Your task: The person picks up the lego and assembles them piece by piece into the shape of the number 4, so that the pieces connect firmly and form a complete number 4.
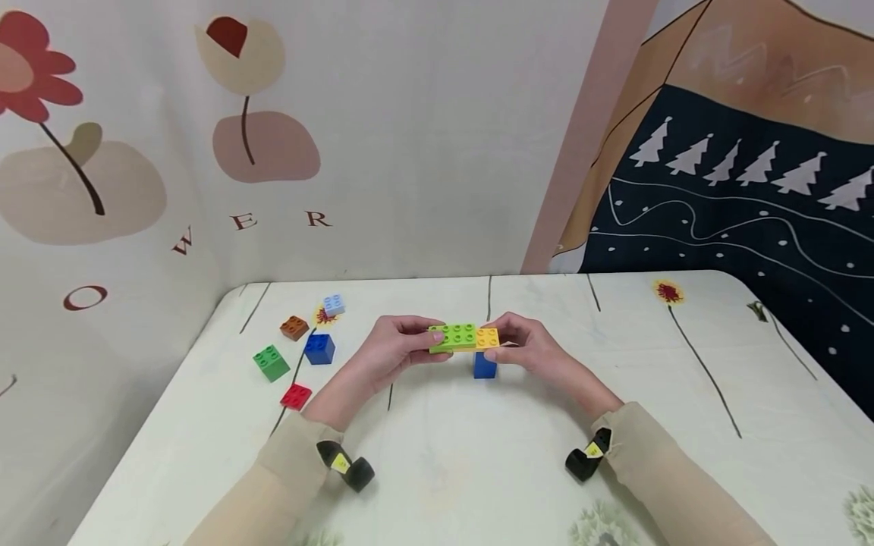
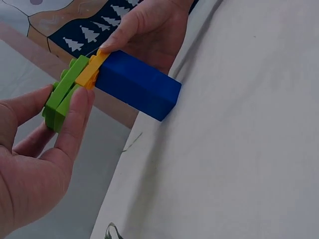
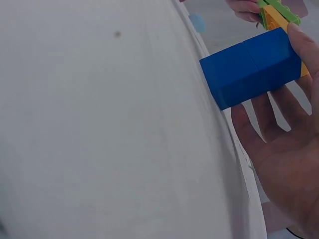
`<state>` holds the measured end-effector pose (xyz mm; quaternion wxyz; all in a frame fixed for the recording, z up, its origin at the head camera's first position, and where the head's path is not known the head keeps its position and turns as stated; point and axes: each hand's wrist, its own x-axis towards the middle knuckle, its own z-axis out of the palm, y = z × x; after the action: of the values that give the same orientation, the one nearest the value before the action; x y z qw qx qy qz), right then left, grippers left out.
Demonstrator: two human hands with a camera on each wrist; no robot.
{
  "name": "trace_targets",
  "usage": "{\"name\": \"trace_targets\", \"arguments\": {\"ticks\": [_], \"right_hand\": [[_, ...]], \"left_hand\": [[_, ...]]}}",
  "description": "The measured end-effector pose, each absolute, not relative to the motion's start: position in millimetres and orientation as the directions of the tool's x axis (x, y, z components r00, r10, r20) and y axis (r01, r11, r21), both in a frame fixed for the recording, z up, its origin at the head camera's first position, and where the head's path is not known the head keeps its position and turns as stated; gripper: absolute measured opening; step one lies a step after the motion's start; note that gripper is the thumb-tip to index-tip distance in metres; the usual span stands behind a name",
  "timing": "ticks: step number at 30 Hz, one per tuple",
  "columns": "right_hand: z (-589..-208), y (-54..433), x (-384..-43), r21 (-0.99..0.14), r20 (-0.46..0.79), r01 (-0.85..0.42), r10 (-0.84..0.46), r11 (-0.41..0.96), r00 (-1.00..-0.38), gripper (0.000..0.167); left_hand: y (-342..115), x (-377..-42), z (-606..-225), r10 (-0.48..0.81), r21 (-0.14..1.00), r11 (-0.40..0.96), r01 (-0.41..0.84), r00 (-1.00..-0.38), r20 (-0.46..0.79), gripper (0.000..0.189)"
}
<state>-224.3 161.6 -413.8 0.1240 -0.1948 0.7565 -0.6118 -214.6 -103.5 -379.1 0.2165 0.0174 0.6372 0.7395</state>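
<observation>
Over the middle of the table, my left hand [image 1: 391, 348] pinches a lime green toy brick [image 1: 456, 335] between thumb and fingers. It joins a yellow brick [image 1: 487, 338] on its right. My right hand [image 1: 529, 343] grips the yellow brick, its thumb along the front side. Under the yellow brick stands a blue brick column [image 1: 485, 365], upright in the head view. A seam across the blue column [image 3: 254, 67] shows in the right wrist view. From the left wrist view, the green piece [image 2: 65, 89] lies tilted against the yellow one [image 2: 92, 72].
Loose bricks lie left of my left forearm: light blue [image 1: 333, 305], brown [image 1: 294, 327], blue [image 1: 319, 349], green [image 1: 271, 363] and red [image 1: 296, 396]. A white flower-patterned cloth covers the table [image 1: 437, 470]. A printed curtain [image 1: 423, 152] hangs behind its far edge.
</observation>
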Motion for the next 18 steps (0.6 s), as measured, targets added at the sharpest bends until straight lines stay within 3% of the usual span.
{"name": "trace_targets", "arguments": {"ticks": [18], "right_hand": [[-415,161,-223,-0.976,0.057,-0.146,-0.451,0.164,-0.89,0.033]], "left_hand": [[-100,-213,-365,0.301,0.936,-0.076,-0.342,-0.903,-0.306,0.034]]}}
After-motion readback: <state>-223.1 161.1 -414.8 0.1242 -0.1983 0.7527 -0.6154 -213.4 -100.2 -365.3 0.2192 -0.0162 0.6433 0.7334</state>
